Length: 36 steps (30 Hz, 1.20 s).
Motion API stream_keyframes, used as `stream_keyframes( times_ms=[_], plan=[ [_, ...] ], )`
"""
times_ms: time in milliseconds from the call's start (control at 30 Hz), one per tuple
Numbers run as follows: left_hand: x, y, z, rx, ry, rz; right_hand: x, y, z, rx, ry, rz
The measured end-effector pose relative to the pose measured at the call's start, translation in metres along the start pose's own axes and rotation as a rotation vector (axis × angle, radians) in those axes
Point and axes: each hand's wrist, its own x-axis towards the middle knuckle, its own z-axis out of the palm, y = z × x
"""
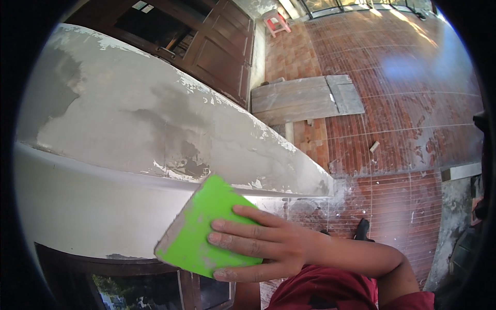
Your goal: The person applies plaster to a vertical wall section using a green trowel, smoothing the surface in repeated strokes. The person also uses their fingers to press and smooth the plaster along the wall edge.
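My right hand [263, 240] comes in from the lower right, its dusty fingers spread over the face of a bright green rectangular pad [199, 232]. The pad has a thick greyish edge along its left side and pale plaster smears on its face. It is tilted, with its upper corner at the lower edge of the grey plastered wall band [124, 113]. I cannot tell whether its underside touches the wall. Darker damp-looking patches and flaky white edges mark the band. My left hand does not show; a brown patch below the pad is too unclear to name.
Beyond the wall band is a brown wooden door [222, 44]. Grey boards [299, 98] lie on the dusty red tiled floor [398, 129], near a small block [374, 146]. A red and white plastic stool [276, 23] stands farther back. A dark-framed window [139, 287] is at lower left.
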Motion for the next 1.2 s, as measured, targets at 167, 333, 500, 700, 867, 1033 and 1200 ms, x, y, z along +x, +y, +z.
stream_keyframes(
  times_ms=[167,333,500,700,867,1033,1200],
  plan=[
    [-0.003,-0.001,-0.003,0.004,0.023,0.007,0.018,0.022,0.006,-0.069,0.084,-0.028],
    [-0.001,0.001,0.007,0.019,0.044,0.025,0.011,0.033,0.022,-0.014,-0.048,-0.047],
    [0.002,0.001,0.030,0.057,0.064,0.079,-0.017,0.018,0.001,0.017,-0.152,-0.020],
    [0.002,-0.001,0.035,0.057,0.061,0.070,-0.007,-0.006,-0.033,-0.180,-0.052,0.163],
    [0.001,-0.005,0.015,0.048,0.110,0.030,0.021,-0.009,-0.022,-0.364,0.096,0.379],
    [0.005,-0.005,0.020,0.260,0.171,0.135,0.022,-0.001,0.014,-0.299,0.087,0.383],
    [-0.002,0.005,0.046,0.084,0.121,0.122,0.010,-0.003,0.035,-0.291,0.020,0.339]
  ],
)
